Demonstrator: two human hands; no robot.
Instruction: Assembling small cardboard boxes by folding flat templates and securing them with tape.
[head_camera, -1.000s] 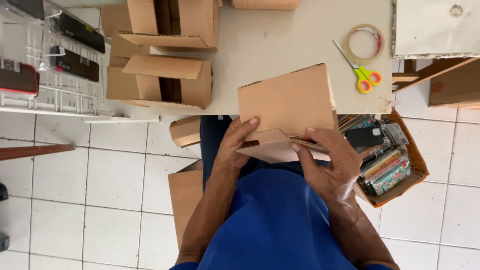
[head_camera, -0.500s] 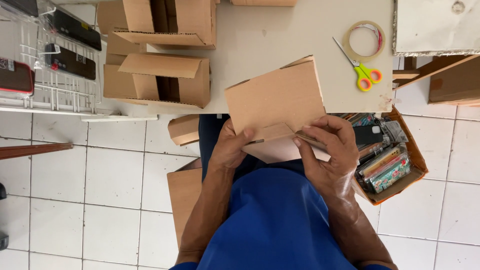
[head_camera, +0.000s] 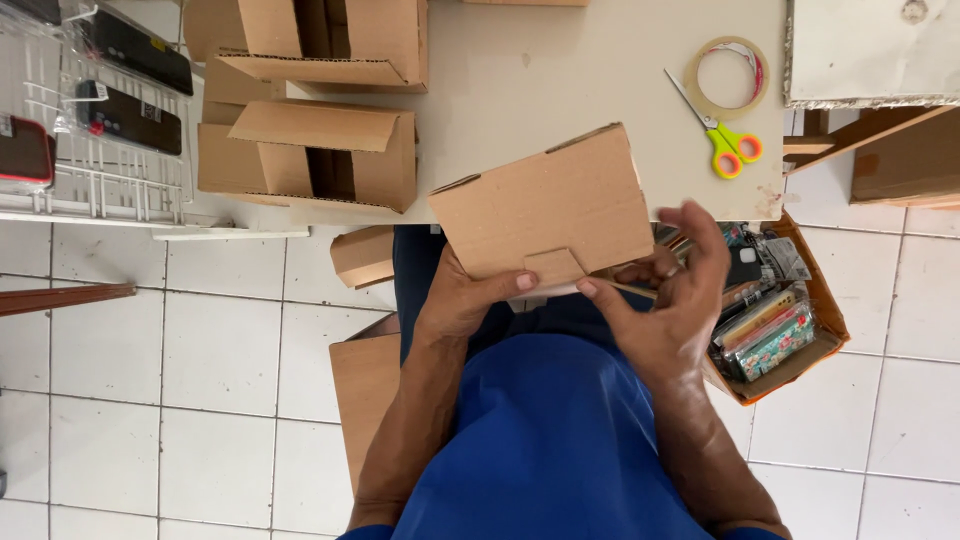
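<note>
I hold a small brown cardboard box (head_camera: 545, 205) over my lap at the table's near edge, its lid tilted up to the right. My left hand (head_camera: 470, 295) grips its lower left side, thumb pressed along the bottom edge by the folded tab. My right hand (head_camera: 660, 290) sits at the lower right corner, thumb touching the tab's edge, fingers spread and raised beside the box.
Two open folded cardboard boxes (head_camera: 320, 150) stand on the white table (head_camera: 540, 70) at left. Yellow-green scissors (head_camera: 720, 135) and a tape roll (head_camera: 728, 75) lie at right. A floor carton of colourful packets (head_camera: 780, 320) is at my right, a white wire rack (head_camera: 90, 150) at left.
The box has turned so its lid faces up more and shifted right. My right hand has opened its fingers and moved to the tab edge.
</note>
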